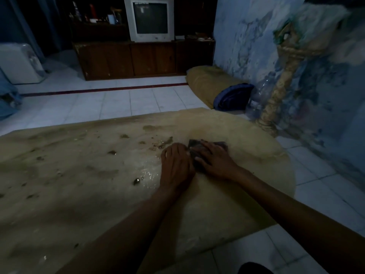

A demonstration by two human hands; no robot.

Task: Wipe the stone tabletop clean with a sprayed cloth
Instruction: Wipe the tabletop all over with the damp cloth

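A tan stone tabletop (83,175) fills the lower left, marked with dark dirt spots and wet shiny patches near its middle. A dark folded cloth (194,148) lies on the right part of the tabletop. My right hand (214,158) presses flat on the cloth with fingers spread. My left hand (176,162) lies beside it, its fingers bent down at the cloth's left edge; whether they grasp the cloth is hidden. Most of the cloth is covered by both hands.
Wet grime (164,143) sits just left of the cloth. A carved post (276,95) stands by the peeling blue wall at right. A rolled mat (209,84) and plastic bottle (258,97) lie beyond the table. A TV (151,18) on a wooden cabinet stands at the back.
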